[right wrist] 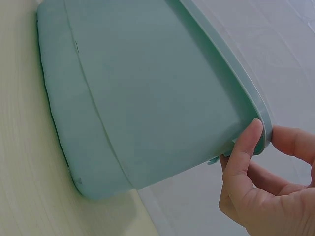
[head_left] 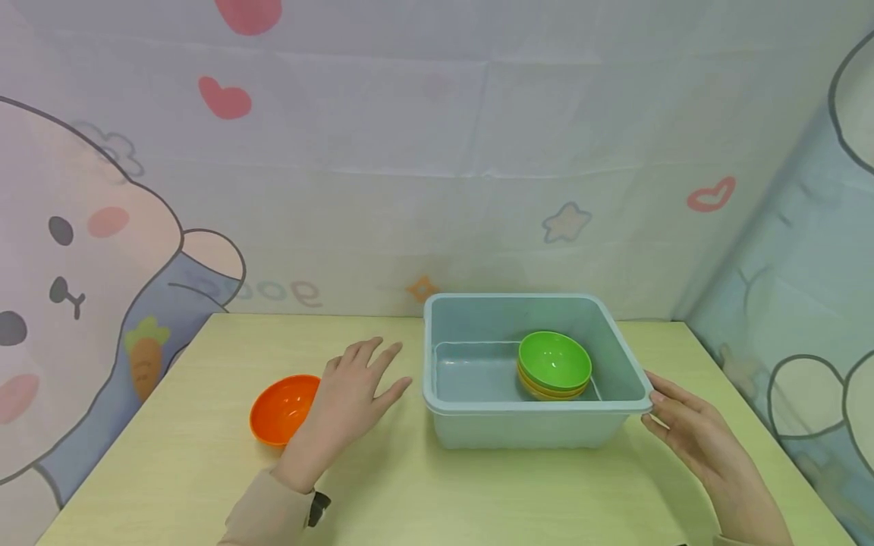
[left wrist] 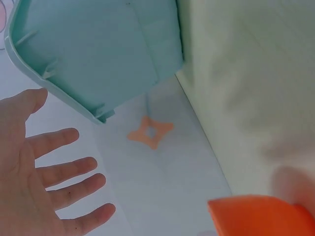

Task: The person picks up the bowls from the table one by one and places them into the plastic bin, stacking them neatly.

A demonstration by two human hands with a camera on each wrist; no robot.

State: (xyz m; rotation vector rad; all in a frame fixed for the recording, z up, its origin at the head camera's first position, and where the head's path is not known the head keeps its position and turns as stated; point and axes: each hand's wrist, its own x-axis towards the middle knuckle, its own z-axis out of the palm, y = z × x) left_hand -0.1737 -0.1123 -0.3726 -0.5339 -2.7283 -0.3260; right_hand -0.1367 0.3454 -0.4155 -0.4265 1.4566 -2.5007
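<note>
A light blue-green plastic basin [head_left: 519, 428] stands right of centre on the table. Inside it, toward its right side, a green bowl [head_left: 554, 361] tops a small stack with yellow bowls [head_left: 539, 390] beneath. My right hand [head_left: 703, 440] pinches the basin's front right rim corner; in the right wrist view its finger and thumb lie on either side of the rim [right wrist: 231, 64]. My left hand [head_left: 348, 398] hovers left of the basin with fingers spread, holding nothing. Just left of that hand sits an orange bowl [head_left: 280, 413], partly hidden by it.
A pale wooden table [head_left: 478, 500] carries everything. Behind it hangs a printed cloth [head_left: 382, 227] with hearts and a bear, and another patterned cloth [head_left: 812, 303] borders the right edge.
</note>
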